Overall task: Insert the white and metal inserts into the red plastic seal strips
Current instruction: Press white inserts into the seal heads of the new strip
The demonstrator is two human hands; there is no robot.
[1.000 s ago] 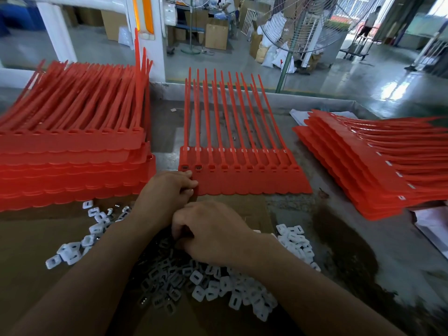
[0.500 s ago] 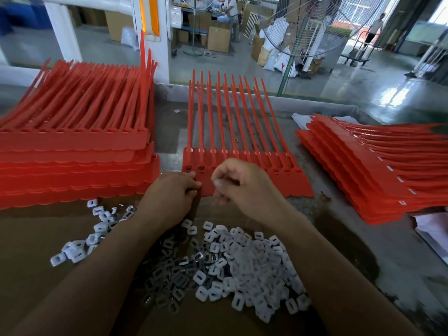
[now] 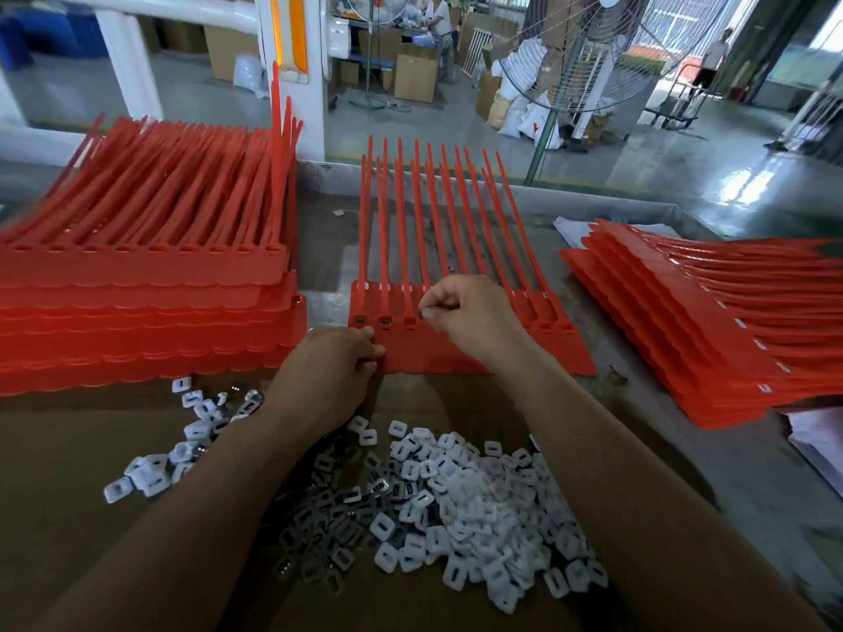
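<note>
Your left hand (image 3: 328, 371) is at the near left corner of the middle sheet of red seal strips (image 3: 413, 351). Its fingers are curled and they pinch the sheet's near edge, with the thumb on top. Your right hand (image 3: 474, 317) rests on top of the same sheet, over the row of little sockets where the long strips begin. Its fingers are curled in, and the thumb and first finger are pressed together at the fourth socket from the left. A tiny pale bit shows at the fingertips, but it is too small to tell if you hold an insert. The three sockets to the left of your fingertips each show a grey piece inside. The sheet lies flat, and its long thin strips point away from you. The big pile of white and metal inserts (image 3: 474, 508) is just on your side of the sheet, between your two arms, on brown cardboard (image 3: 68, 449). A few more loose inserts (image 3: 191, 431) lie on your side of the sheet and to its left. A tall stack of red sheets (image 3: 150, 303) sits just to the left of the middle sheet. Another stack of red sheets (image 3: 711, 330) lies well to its right, fanned out. Past the far end of the sheet stands a big fan (image 3: 588, 47).
</note>
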